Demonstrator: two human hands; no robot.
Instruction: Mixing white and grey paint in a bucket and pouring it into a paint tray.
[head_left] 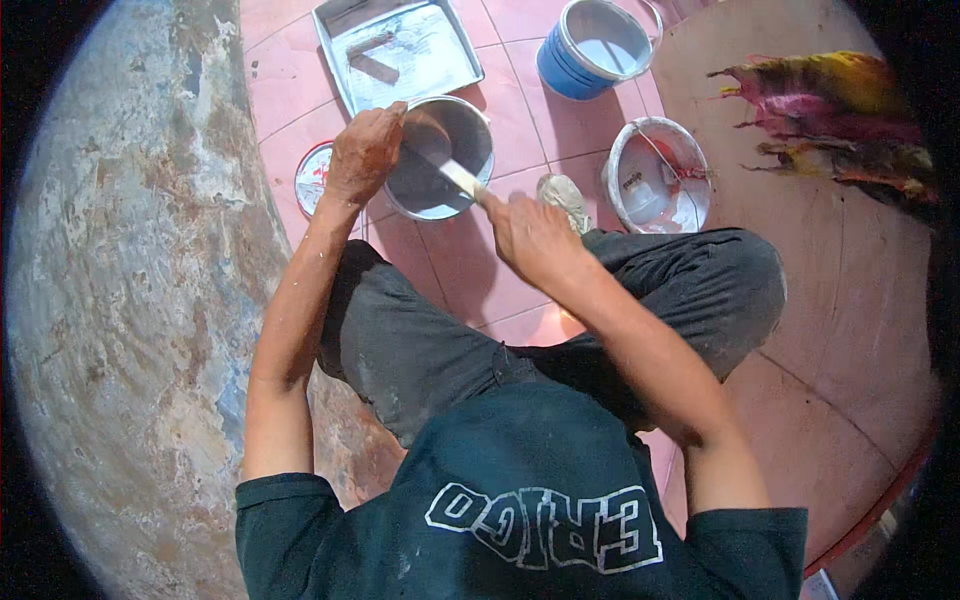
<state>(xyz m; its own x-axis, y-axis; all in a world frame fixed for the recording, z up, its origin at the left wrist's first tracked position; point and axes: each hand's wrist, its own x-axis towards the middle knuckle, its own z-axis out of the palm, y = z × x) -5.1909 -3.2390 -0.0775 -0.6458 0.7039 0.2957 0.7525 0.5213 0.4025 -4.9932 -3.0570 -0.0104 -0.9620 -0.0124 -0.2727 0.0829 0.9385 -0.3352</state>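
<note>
My left hand (365, 150) is closed on the rim of a round metal bucket (425, 190) with a dark grey inside. My right hand (530, 225) grips a flat, pale-handled tool (462, 178), its far end inside that bucket; I cannot make out clearly what that end is. Just left of the bucket, by my left wrist, lies a round lid (312, 175) with red and white on it.
A white-smeared tray (440, 50), a blue bucket (570, 65) and a white pail (655, 205) stand around on pink tiles (500, 130). Mottled concrete (140, 300) curves along the left. Yellow and pink frayed material (820, 110) is at upper right. My crossed legs are below my hands.
</note>
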